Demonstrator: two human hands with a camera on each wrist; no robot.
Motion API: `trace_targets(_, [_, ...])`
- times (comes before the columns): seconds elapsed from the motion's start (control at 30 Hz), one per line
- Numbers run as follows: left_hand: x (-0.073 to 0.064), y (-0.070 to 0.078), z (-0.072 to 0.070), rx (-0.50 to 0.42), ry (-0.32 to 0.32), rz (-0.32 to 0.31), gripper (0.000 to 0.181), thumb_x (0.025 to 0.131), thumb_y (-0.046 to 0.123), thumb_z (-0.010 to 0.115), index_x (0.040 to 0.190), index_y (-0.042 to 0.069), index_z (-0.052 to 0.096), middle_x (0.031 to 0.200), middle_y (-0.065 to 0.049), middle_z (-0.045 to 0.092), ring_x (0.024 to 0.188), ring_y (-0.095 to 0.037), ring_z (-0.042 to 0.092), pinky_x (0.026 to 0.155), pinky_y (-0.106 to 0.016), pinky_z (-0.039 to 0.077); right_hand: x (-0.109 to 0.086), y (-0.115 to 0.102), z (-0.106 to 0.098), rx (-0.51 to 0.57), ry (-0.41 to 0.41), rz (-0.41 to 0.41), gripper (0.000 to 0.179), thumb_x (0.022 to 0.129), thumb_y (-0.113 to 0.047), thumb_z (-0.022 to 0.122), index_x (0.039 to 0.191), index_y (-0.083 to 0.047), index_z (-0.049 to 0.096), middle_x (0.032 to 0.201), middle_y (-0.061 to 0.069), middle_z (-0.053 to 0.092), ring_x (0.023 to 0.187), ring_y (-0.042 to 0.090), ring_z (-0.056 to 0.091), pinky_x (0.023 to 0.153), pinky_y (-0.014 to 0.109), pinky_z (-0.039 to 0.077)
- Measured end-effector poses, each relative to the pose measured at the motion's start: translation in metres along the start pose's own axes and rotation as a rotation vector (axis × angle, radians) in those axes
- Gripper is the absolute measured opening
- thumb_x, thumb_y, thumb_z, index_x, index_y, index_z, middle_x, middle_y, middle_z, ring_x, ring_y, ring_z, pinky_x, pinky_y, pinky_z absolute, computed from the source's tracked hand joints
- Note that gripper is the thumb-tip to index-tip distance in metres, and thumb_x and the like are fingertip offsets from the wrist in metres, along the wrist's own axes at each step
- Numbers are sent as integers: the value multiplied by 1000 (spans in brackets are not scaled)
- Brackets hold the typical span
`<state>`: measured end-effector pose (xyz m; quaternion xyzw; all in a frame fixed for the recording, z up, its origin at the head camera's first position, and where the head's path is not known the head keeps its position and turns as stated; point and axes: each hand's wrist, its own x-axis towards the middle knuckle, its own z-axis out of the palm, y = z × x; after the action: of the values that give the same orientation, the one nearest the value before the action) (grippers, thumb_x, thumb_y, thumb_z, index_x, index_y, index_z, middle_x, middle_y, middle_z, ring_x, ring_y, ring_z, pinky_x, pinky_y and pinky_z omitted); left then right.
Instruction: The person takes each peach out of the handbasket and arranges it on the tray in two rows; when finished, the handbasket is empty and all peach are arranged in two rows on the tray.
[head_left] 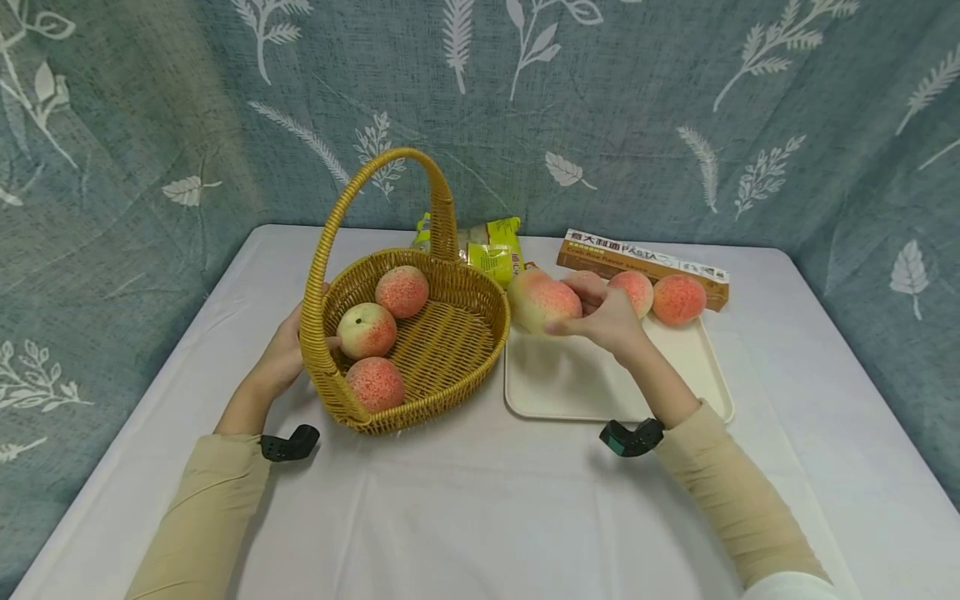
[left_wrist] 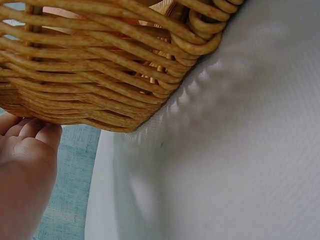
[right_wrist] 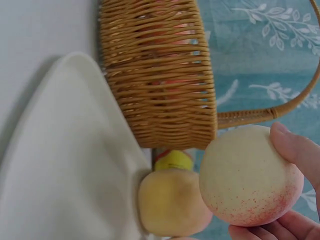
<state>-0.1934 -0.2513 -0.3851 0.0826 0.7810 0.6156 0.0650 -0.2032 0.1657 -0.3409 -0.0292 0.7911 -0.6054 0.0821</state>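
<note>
Head view shows a held peach (head_left: pixel 551 310) a little right of the frame's middle, above the upper left part of a cream tray (head_left: pixel 570 390) and near the right rim of a basket (head_left: pixel 480 373). It is almost round, so I cannot tell a clear long axis. Its pale side points toward the lower left, its redder side toward the upper right. The skin is matte and creamy; the right wrist view shows fine red specks, becoming denser along its lower right edge. The right hand (head_left: pixel 613 321) pinches this fruit between thumb and fingers, the gap as wide as the fruit. At the left of the basket, the left hand (head_left: pixel 282 357) grips its side. Three other peaches (head_left: pixel 376 384) lie in the basket's left half, and its handle (head_left: pixel 335 217) arches from lower left to upper right.
</note>
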Motion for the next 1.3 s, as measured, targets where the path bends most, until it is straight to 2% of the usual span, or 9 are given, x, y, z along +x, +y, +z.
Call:
trace_targets(0.27, [1, -1, 0, 3, 7, -9, 90, 83, -5, 57, 156, 4, 5, 161, -19, 9, 146, -39, 9, 115, -55, 10, -3, 15, 3, -85, 16, 45, 72, 73, -7, 82, 137, 5, 52, 136, 20, 55, 126, 29, 52, 103, 38, 42])
trace_targets(0.6, [-1, 0, 0, -9, 4, 8, 88, 84, -6, 58, 155, 1, 7, 160, -21, 8, 146, -40, 8, 115, -55, 8, 0, 33, 11, -115, -2, 53, 68, 72, -8, 82, 133, 7, 54, 132, 22, 57, 123, 31, 54, 104, 38, 42])
trace_targets(0.83, [-1, 0, 0, -4, 8, 6, 88, 83, -5, 57, 155, 0, 7, 160, -21, 9, 145, -40, 8, 115, -56, 8, -2, 38, 17, -138, -17, 36, 66, 71, -7, 83, 131, 6, 57, 130, 21, 59, 121, 31, 56, 102, 39, 43])
trace_targets(1.07, [-1, -1, 0, -10, 9, 6, 88, 84, -5, 57, 155, 1, 7, 160, -21, 10, 145, -40, 9, 115, -56, 8, -3, 38, 21, -173, -34, 62, 69, 71, -10, 83, 133, 4, 56, 131, 20, 59, 121, 30, 55, 102, 40, 43])
trace_targets(1.3, [-1, 0, 1, -31, 3, -9, 89, 84, -7, 57, 156, 3, 6, 160, -21, 10, 146, -40, 8, 115, -54, 8, -1, 36, 23, -282, -17, 69, 71, 72, -19, 84, 134, 2, 56, 131, 20, 59, 121, 31, 54, 101, 43, 43])
